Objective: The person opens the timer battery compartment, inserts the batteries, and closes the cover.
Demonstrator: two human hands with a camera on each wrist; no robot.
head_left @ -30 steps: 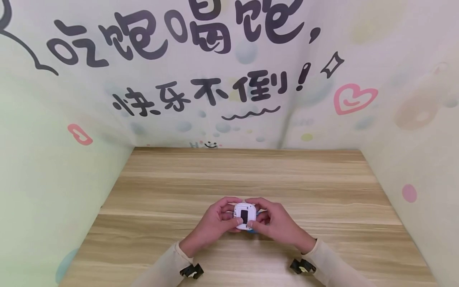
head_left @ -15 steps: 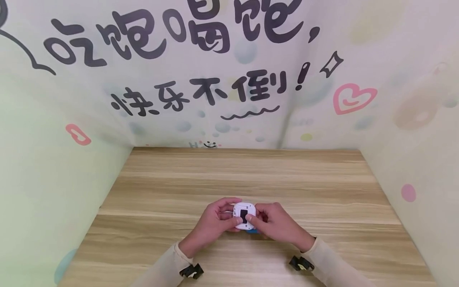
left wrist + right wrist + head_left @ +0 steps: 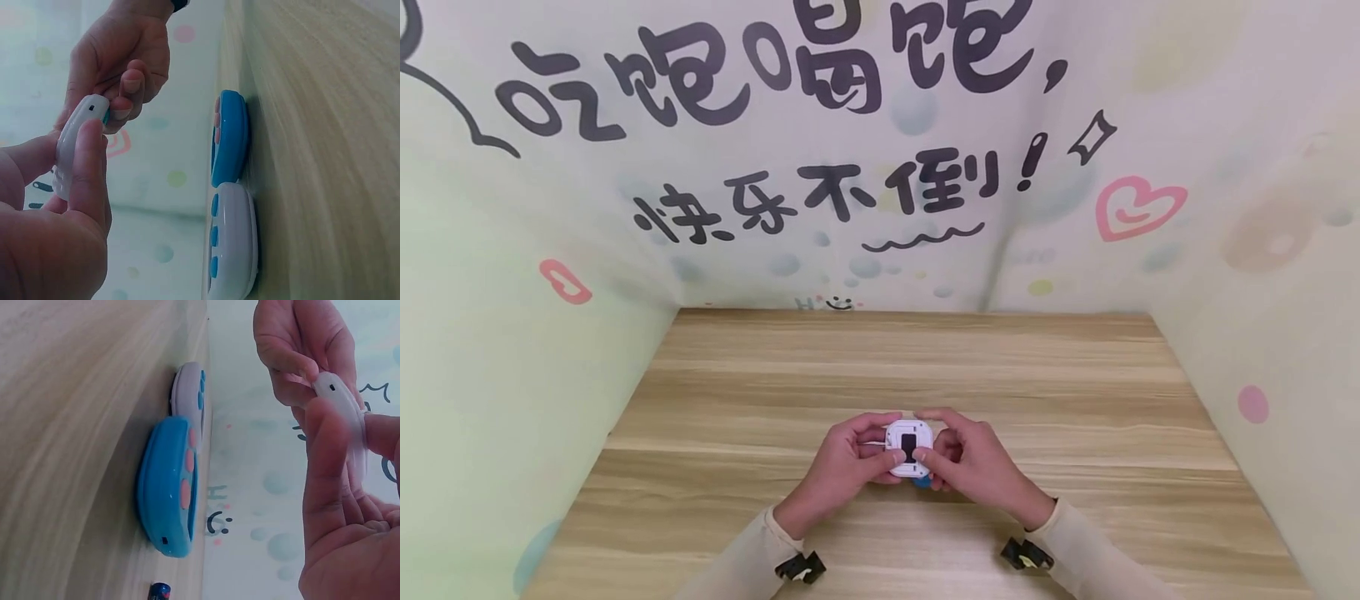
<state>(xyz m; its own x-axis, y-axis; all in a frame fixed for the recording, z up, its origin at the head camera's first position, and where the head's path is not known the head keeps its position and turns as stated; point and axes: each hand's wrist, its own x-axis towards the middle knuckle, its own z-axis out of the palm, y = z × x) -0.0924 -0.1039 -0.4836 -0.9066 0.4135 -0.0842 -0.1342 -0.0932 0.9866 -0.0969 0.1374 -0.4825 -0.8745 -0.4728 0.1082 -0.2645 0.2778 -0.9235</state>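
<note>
A small white rounded-square device [image 3: 898,432], perhaps a digital timer, is held off the table with its back toward the head camera. A dark rectangular opening [image 3: 909,447] shows in that back. My left hand [image 3: 838,467] grips its left side between thumb and fingers. On the right, my right hand [image 3: 988,467] has its thumb on the back near the opening, fingers curled behind and index finger stretched along the far edge. In the left wrist view, a blue device [image 3: 232,140] with pink buttons and a white one [image 3: 234,244] with blue buttons lie on the table below.
A dark blue battery [image 3: 160,591] lies on the wood-grain table [image 3: 910,358], near the blue device. Printed walls [image 3: 850,275] enclose the table at the back and both sides. In the head view the hands largely cover the things lying on the table.
My right thumb has moved left and up on the device's back. The right index finger drew back, then stretched out again at the far edge. The device has risen slightly in the head view.
</note>
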